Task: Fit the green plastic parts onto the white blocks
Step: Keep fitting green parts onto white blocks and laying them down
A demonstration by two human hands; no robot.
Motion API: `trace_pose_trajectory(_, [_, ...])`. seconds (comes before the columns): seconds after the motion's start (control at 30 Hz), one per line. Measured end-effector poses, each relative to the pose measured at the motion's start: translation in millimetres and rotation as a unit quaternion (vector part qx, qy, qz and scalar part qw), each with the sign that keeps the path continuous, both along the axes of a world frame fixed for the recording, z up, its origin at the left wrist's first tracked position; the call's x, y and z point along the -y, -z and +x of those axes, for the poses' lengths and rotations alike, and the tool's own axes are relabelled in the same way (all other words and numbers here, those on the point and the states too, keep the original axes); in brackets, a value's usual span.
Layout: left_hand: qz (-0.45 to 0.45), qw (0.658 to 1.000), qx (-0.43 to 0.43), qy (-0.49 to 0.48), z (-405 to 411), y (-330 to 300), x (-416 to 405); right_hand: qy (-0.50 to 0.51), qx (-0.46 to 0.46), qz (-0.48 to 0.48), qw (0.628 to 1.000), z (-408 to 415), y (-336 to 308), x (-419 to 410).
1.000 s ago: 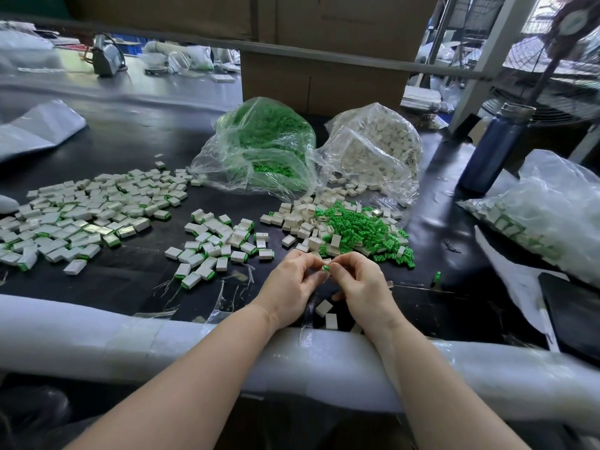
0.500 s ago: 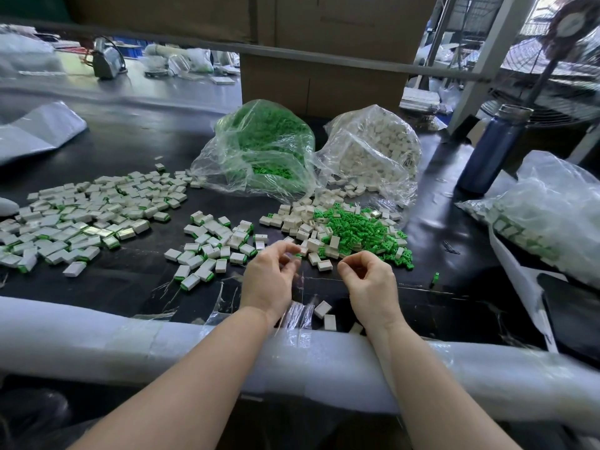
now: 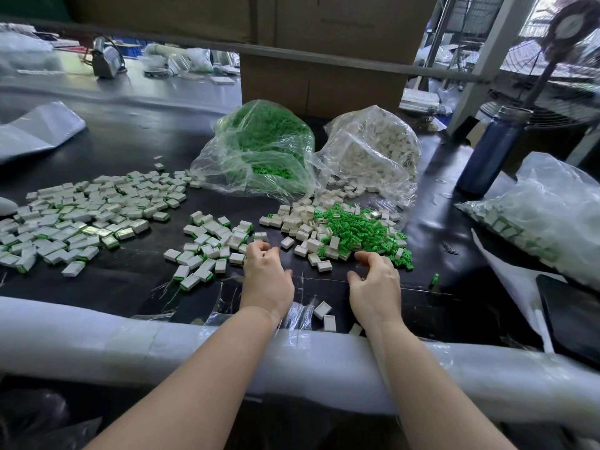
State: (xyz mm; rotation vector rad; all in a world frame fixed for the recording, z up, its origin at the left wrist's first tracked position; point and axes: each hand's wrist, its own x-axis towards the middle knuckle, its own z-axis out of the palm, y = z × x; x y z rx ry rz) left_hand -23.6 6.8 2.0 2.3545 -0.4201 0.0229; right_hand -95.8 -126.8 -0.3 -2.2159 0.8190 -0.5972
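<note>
A loose heap of green plastic parts [image 3: 360, 233] lies mid-table, with bare white blocks [image 3: 302, 219] against its left side. Left of them sits a small cluster of white blocks with green fitted [image 3: 212, 245]. A wider spread of fitted blocks [image 3: 81, 216] covers the far left. My left hand [image 3: 266, 277] hovers at the small cluster's right edge, fingers loosely curled, nothing visible in them. My right hand [image 3: 373, 284] is at the near edge of the green heap, fingers bent downward, holding nothing that I can see.
A clear bag of green parts [image 3: 259, 147] and a clear bag of white blocks [image 3: 373, 151] stand behind the heaps. A blue bottle [image 3: 493, 151] and a bag of fitted blocks [image 3: 545, 216] are on the right. A foam-wrapped rail [image 3: 130, 339] runs along the near edge.
My hands were together pinching a block and a green part; they have since separated. The left went left to the small cluster, the right moved to the green heap.
</note>
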Motion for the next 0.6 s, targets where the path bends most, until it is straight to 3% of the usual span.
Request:
trace_pose_trajectory(0.13, [0.086,0.995,0.057,-0.001,-3,0,3,0.016,-0.012,-0.015,1.0,1,0,-1])
trace_pose_trajectory(0.27, [0.1,0.982,0.117,0.108,-6,3,7,-0.013,-0.053,-0.056,0.997,6,1,-4])
trace_pose_trajectory(0.43, [0.15,0.954,0.106,0.238,-2,7,12,-0.057,-0.158,-0.099,0.981,10,2,-5])
trace_pose_trajectory(0.6, [0.155,0.946,0.082,0.273,0,9,14,-0.066,-0.203,-0.12,0.97,13,3,-4])
